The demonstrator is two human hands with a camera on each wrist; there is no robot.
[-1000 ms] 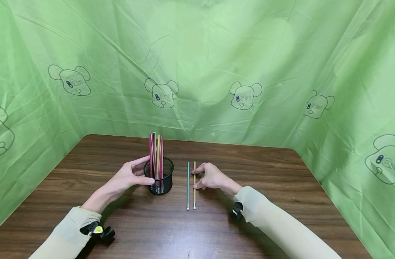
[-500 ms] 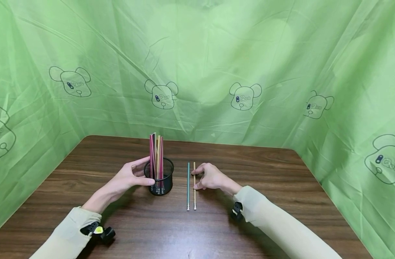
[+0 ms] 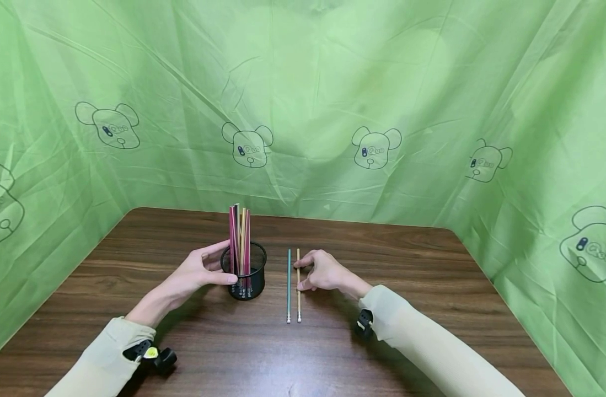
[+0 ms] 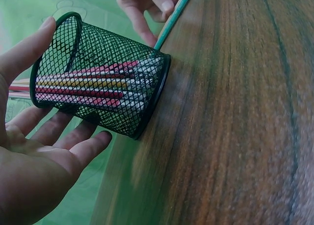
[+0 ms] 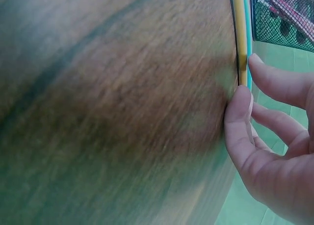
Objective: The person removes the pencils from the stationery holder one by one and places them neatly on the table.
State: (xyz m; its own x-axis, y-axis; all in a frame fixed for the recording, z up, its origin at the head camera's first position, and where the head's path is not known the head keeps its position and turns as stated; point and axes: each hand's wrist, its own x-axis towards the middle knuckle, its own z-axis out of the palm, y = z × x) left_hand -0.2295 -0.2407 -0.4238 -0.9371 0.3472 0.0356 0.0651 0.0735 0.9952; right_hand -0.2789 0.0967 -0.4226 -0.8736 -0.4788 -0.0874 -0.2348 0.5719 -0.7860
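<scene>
A black mesh pencil cup point(image 3: 255, 282) stands on the table, with several pink, dark and yellowish pencils point(image 3: 240, 237) upright in it, eraser ends down. My left hand point(image 3: 200, 270) holds the cup from its left side, thumb at the near rim and fingers round the back. To the cup's right, a teal pencil point(image 3: 289, 292) and a yellow pencil point(image 3: 299, 306) lie side by side, eraser ends toward me. My right hand point(image 3: 325, 271) holds the yellow pencil between thumb and fingertips, low against the table. In the right wrist view its fingers point(image 5: 240, 105) cover part of that pencil.
The brown wood-grain table point(image 3: 223, 353) reaches back to a green cloth point(image 3: 312, 99) printed with bear heads, which hangs behind and on both sides. A small black device point(image 3: 156, 355) is strapped at the left wrist, another device point(image 3: 364, 321) at the right.
</scene>
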